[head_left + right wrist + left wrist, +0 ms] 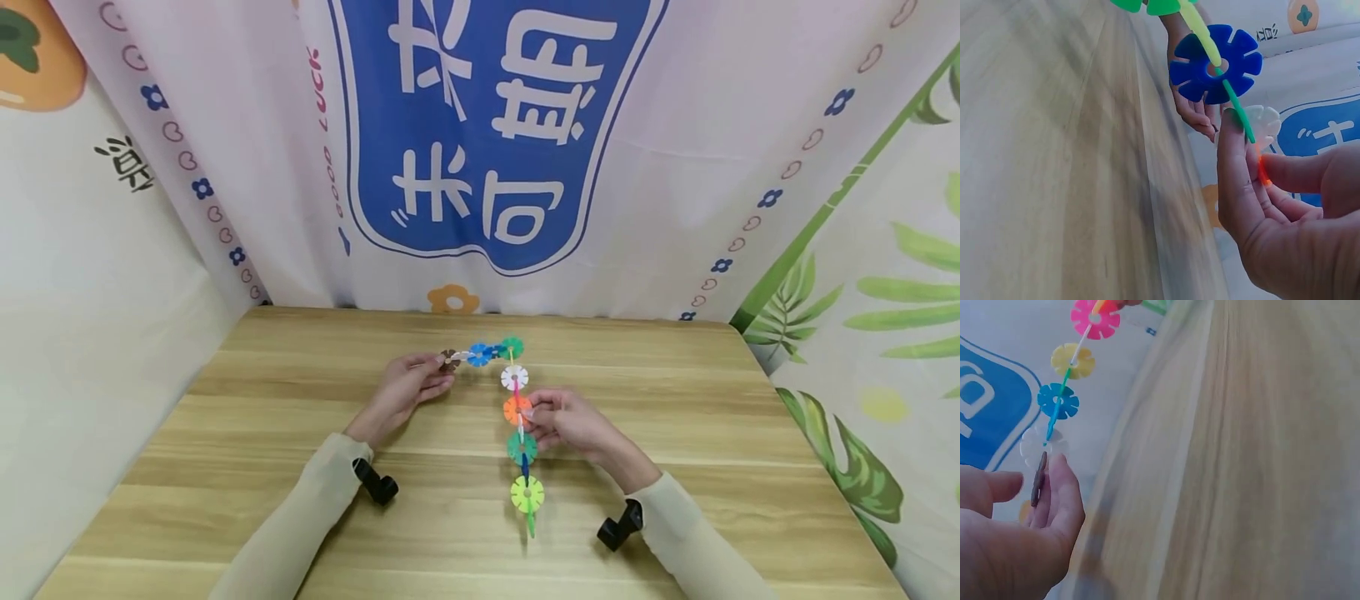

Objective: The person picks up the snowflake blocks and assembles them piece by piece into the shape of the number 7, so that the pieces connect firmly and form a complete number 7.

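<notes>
Notched plastic discs in many colours are slotted together into a bent chain. My left hand is at its far left end, where the brown disc lies against the fingers. In the left wrist view the thumb stands slightly apart from that brown disc. Between thumb and fingers, my right hand pinches the orange disc. The green corner disc and a white disc sit beyond it; a teal disc and a lime disc come nearer me.
The wooden table spreads under both hands. A printed curtain hangs behind its back edge, with patterned cloth on the right side. A black wrist mount is on the left sleeve, another mount on the right.
</notes>
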Action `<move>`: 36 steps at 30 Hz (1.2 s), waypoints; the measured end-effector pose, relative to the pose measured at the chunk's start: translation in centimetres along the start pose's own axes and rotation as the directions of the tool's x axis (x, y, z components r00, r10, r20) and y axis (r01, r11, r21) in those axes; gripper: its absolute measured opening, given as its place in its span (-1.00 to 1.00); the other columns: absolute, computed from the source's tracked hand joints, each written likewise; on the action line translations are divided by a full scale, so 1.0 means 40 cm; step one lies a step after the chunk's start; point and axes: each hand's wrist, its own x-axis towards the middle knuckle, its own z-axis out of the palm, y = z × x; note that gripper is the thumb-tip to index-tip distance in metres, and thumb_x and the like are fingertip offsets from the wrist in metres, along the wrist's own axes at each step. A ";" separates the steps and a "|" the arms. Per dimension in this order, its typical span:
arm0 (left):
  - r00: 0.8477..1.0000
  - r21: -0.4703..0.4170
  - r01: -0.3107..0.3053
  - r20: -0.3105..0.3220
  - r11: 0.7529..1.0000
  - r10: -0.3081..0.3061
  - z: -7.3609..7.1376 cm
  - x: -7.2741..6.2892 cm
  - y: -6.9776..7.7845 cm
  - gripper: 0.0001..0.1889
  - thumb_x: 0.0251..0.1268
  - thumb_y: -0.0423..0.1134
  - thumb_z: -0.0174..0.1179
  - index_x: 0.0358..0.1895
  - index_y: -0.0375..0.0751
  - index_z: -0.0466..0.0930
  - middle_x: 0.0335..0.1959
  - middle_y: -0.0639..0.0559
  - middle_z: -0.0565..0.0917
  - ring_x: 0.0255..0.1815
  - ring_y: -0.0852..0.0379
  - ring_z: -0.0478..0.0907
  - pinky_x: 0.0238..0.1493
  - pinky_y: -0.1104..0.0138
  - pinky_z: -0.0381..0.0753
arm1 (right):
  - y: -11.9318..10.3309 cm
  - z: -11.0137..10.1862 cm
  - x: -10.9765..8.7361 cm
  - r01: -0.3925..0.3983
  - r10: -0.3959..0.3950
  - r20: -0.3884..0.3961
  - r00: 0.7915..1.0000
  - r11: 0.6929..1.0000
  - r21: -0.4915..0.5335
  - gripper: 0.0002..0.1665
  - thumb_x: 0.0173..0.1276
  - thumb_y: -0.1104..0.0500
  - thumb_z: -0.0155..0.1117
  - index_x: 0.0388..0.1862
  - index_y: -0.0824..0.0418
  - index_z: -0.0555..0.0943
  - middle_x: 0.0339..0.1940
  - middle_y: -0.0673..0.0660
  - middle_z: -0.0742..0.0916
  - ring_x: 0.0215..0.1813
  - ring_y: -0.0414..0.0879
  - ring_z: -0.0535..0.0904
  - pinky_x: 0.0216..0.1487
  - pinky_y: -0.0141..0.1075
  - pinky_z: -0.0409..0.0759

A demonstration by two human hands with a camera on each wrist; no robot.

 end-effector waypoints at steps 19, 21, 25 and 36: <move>0.998 0.149 0.052 -0.042 0.988 -0.046 0.034 0.074 0.002 -0.67 0.53 -0.40 0.21 0.24 -0.50 0.58 -0.03 -0.32 0.77 -0.37 0.21 0.79 -0.19 0.42 0.85 | 0.000 0.003 0.012 -0.169 0.084 -0.268 0.960 0.935 -0.311 -0.90 0.48 0.42 0.18 -0.10 0.41 0.61 -0.36 0.21 0.74 -0.44 -0.10 0.66 -0.47 -0.33 0.77; 0.998 0.147 0.060 -0.043 0.987 -0.054 0.036 0.078 0.000 -0.67 0.53 -0.40 0.21 0.23 -0.52 0.58 -0.04 -0.31 0.76 -0.37 0.20 0.79 -0.19 0.42 0.86 | 0.003 0.002 0.011 -0.169 0.086 -0.267 0.960 0.938 -0.304 -0.92 0.48 0.42 0.17 -0.12 0.41 0.60 -0.36 0.21 0.74 -0.45 -0.10 0.65 -0.48 -0.33 0.77; 0.997 0.138 0.069 -0.034 0.988 -0.065 0.040 0.084 -0.001 -0.66 0.52 -0.41 0.22 0.23 -0.54 0.55 -0.10 -0.28 0.77 -0.38 0.19 0.80 -0.18 0.41 0.86 | 0.005 0.000 0.007 -0.173 0.087 -0.276 0.957 0.937 -0.305 -0.90 0.50 0.41 0.19 -0.08 0.42 0.61 -0.37 0.22 0.75 -0.45 -0.08 0.67 -0.47 -0.31 0.78; 0.998 0.155 0.055 -0.035 0.986 -0.050 0.054 0.086 -0.005 -0.69 0.53 -0.42 0.21 0.19 -0.56 0.56 -0.22 -0.21 0.80 -0.40 0.18 0.81 -0.19 0.40 0.86 | 0.017 -0.013 0.004 -0.164 0.105 -0.234 0.967 0.955 -0.248 -0.91 0.52 0.40 0.17 -0.17 0.39 0.63 -0.42 0.18 0.74 -0.47 -0.11 0.67 -0.45 -0.28 0.81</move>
